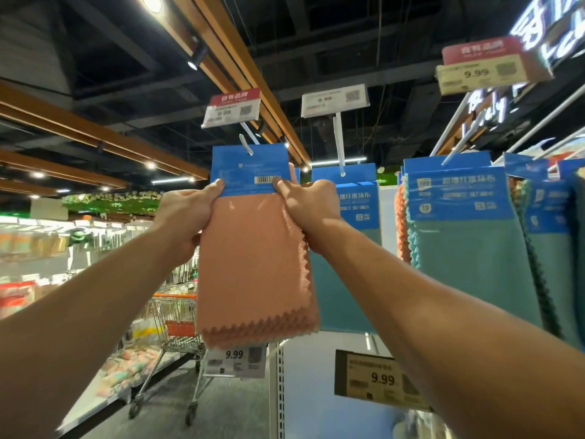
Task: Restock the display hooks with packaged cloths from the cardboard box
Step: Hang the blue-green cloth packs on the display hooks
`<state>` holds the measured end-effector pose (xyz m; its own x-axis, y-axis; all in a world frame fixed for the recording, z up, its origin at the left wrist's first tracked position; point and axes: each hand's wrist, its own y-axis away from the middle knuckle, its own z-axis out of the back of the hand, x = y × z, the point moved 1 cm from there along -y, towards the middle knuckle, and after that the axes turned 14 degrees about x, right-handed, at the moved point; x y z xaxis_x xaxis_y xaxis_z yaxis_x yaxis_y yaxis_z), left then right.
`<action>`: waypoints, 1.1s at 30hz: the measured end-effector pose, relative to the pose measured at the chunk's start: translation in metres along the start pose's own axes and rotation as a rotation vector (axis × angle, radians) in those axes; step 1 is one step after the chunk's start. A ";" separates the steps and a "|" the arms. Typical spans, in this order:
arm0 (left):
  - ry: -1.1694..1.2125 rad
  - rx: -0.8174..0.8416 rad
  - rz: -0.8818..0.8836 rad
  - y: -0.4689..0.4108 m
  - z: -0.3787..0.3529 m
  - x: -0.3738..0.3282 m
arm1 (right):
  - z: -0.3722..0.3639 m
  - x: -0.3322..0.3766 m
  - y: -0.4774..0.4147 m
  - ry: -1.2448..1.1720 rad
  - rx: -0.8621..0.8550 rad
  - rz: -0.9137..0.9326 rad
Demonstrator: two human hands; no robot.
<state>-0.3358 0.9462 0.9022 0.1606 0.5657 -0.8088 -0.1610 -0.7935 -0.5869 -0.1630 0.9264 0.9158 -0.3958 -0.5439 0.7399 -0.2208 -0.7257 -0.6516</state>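
Hanging: left hand (186, 213) and right hand (311, 204) pinch the cloth pack (256, 264), hole seemingly on the hook (246, 144); next, push it back.

The left forearm (95, 296) and right forearm (427, 299) are bare up to the picture's edge. The left grip (186, 210) and right grip (311, 204) are bare too.

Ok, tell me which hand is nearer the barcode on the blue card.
Right. The right hand pinches the blue card just beside the barcode; the left hand grips the card's far left edge.
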 end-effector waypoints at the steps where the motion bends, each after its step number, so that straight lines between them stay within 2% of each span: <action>1: -0.012 0.008 0.017 -0.003 -0.001 0.003 | 0.001 -0.002 -0.001 0.022 -0.002 -0.001; 6: -0.057 0.064 0.104 -0.025 -0.011 0.021 | 0.007 -0.018 -0.009 0.125 -0.012 -0.067; 13: -0.105 0.113 0.102 -0.050 -0.009 0.040 | 0.004 -0.027 -0.018 0.210 0.027 -0.167; 16: -0.140 0.109 0.081 -0.049 -0.003 0.043 | 0.000 -0.028 -0.014 0.279 0.055 -0.137; 18: -0.180 0.096 0.062 -0.043 0.002 0.043 | 0.001 -0.023 -0.003 0.449 0.063 -0.065; 20: -0.286 0.027 0.015 -0.034 0.008 0.041 | 0.005 -0.018 0.012 0.691 0.078 0.012; 21: -0.389 -0.024 -0.033 -0.028 0.012 0.039 | 0.010 -0.017 0.020 0.736 0.079 0.033; 24: -0.704 -0.077 -0.224 -0.004 0.022 0.032 | 0.029 -0.011 0.055 0.673 0.120 0.050; 27: -0.902 -0.023 -0.307 0.026 0.021 0.021 | 0.052 -0.003 0.091 0.810 0.195 0.103; 33: -0.975 0.205 -0.311 0.095 -0.009 -0.002 | 0.096 0.022 0.160 1.077 0.263 0.078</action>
<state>-0.3429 0.8676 0.8480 -0.6179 0.7468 -0.2459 -0.4245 -0.5801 -0.6952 -0.1212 0.7583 0.8437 -0.9959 -0.0342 0.0834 -0.0163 -0.8417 -0.5398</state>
